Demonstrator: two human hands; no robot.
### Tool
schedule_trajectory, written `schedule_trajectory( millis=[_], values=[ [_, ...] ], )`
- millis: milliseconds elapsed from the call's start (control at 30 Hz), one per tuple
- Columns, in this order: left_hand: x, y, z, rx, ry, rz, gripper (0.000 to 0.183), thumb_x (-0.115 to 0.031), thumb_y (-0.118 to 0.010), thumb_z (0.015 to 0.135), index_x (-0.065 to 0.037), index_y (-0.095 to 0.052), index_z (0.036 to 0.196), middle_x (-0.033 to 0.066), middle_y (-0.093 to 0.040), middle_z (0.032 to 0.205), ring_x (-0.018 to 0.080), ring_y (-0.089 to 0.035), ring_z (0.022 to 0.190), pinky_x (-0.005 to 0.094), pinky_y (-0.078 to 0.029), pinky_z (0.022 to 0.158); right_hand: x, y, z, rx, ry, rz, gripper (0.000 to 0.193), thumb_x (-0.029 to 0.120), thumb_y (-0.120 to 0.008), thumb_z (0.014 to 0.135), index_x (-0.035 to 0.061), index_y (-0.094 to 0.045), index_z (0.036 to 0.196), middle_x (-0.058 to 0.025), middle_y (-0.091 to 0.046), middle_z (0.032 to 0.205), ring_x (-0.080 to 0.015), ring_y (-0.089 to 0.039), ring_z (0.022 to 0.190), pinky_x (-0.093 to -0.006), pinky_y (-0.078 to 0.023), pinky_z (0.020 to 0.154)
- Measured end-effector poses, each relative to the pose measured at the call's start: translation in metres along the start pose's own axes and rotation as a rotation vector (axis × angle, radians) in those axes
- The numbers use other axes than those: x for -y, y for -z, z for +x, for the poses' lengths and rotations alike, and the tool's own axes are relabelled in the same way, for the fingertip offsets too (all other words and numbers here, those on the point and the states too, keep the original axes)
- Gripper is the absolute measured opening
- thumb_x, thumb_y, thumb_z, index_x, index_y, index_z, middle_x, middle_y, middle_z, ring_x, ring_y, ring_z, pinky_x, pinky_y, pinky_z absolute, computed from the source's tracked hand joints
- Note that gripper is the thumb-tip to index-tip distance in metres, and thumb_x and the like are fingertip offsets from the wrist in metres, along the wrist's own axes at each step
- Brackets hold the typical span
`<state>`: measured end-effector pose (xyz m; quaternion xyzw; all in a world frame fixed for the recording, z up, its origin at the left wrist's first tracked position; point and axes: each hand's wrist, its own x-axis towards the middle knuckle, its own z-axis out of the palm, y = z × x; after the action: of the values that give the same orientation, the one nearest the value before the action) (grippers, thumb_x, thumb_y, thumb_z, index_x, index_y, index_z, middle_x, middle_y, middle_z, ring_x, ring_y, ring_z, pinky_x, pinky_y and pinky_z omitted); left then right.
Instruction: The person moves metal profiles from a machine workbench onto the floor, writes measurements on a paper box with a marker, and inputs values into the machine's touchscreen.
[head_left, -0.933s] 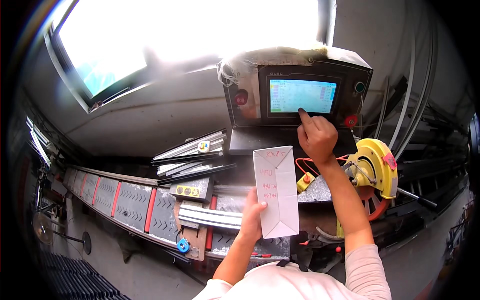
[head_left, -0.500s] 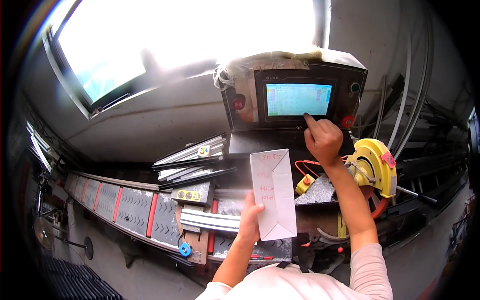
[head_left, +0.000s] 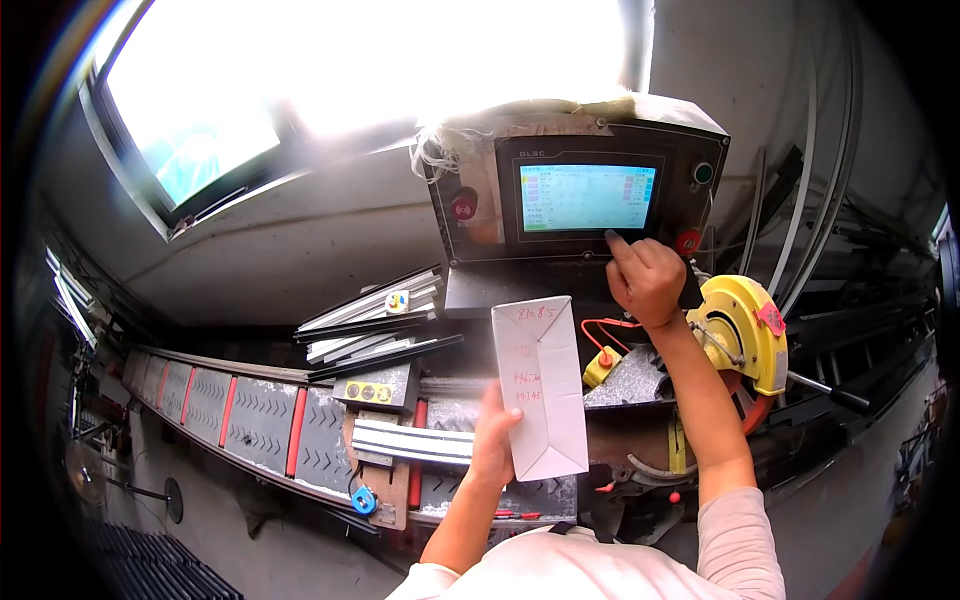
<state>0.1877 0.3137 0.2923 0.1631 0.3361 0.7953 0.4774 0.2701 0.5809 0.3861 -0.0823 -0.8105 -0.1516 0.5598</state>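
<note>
My left hand (head_left: 493, 440) grips a white paper-covered packet (head_left: 545, 400) by its left side, thumb on its face. The packet is long and flat, with folded triangular ends and red handwriting. At the lower edge of a lit touchscreen (head_left: 588, 195), my right hand (head_left: 648, 280) points with its index finger stretched out and the other fingers curled. Nothing shows in that hand. Whether the fingertip touches the panel I cannot tell. The screen sits in a dark control box (head_left: 470, 160) with a red button (head_left: 463, 206) on the left, and green and red ones on the right.
A yellow-guarded saw (head_left: 745, 330) with a handle stands at right. A roller conveyor (head_left: 255, 425) with red rollers runs left, carrying a white strip profile (head_left: 412, 441) and a blue tape measure (head_left: 365, 500). Several black and white profiles (head_left: 375, 320) lie behind it.
My right index finger has drawn back slightly from the screen, and the display's layout has changed. My left hand still holds the packet. The whole view has shifted slightly.
</note>
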Motion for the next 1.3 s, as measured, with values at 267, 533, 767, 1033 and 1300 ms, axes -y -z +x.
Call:
schedule_trajectory(
  millis=[267, 533, 767, 1033, 1300],
  values=[
    [0.000, -0.002, 0.001, 0.017, -0.002, -0.018, 0.059, -0.018, -0.062, 0.082, -0.001, -0.041, 0.136, 0.0177, -0.056, 0.126, 0.0287, -0.059, 0.114, 0.0417, -0.051, 0.096, -0.004, -0.004, 0.000, 0.013, -0.030, -0.071, 0.026, 0.004, -0.067, 0.070, 0.0031, -0.074, 0.094, -0.0058, -0.051, 0.060, -0.0223, -0.054, 0.054, -0.0336, -0.044, 0.048],
    [-0.001, 0.002, 0.000, 0.023, 0.027, -0.003, 0.063, -0.018, -0.063, 0.083, -0.004, -0.038, 0.138, 0.0163, -0.055, 0.127, 0.0268, -0.057, 0.118, 0.0407, -0.047, 0.101, -0.001, 0.000, 0.003, -0.021, 0.013, 0.005, 0.031, 0.003, -0.067, 0.071, 0.0032, -0.073, 0.101, -0.0072, -0.051, 0.062, -0.0239, -0.054, 0.056, -0.0344, -0.045, 0.050],
    [0.000, 0.001, -0.001, -0.021, 0.008, 0.004, 0.062, -0.019, -0.064, 0.082, -0.002, -0.040, 0.137, 0.0171, -0.055, 0.127, 0.0287, -0.058, 0.115, 0.0422, -0.050, 0.097, 0.003, -0.019, 0.018, -0.063, -0.089, -0.036, 0.051, 0.001, -0.065, 0.073, 0.0069, -0.064, 0.124, -0.0081, -0.052, 0.064, -0.0259, -0.054, 0.056, -0.0365, -0.046, 0.052],
    [-0.005, -0.003, -0.002, 0.015, 0.003, 0.011, 0.066, -0.019, -0.061, 0.083, -0.002, -0.037, 0.141, 0.0176, -0.054, 0.129, 0.0287, -0.057, 0.118, 0.0412, -0.049, 0.099, 0.003, -0.028, 0.015, -0.137, -0.204, -0.095, 0.051, 0.004, -0.063, 0.079, 0.0098, -0.060, 0.130, -0.0090, -0.055, 0.066, -0.0271, -0.056, 0.058, -0.0390, -0.047, 0.053],
    [-0.005, -0.003, -0.006, 0.024, 0.008, 0.022, 0.067, -0.019, -0.061, 0.083, -0.002, -0.035, 0.142, 0.0184, -0.053, 0.131, 0.0285, -0.057, 0.120, 0.0408, -0.048, 0.101, 0.004, -0.020, 0.015, -0.120, -0.179, -0.038, 0.043, -0.001, -0.063, 0.079, 0.0056, -0.064, 0.122, -0.0103, -0.054, 0.066, -0.0275, -0.055, 0.058, -0.0383, -0.046, 0.053]
  ],
)
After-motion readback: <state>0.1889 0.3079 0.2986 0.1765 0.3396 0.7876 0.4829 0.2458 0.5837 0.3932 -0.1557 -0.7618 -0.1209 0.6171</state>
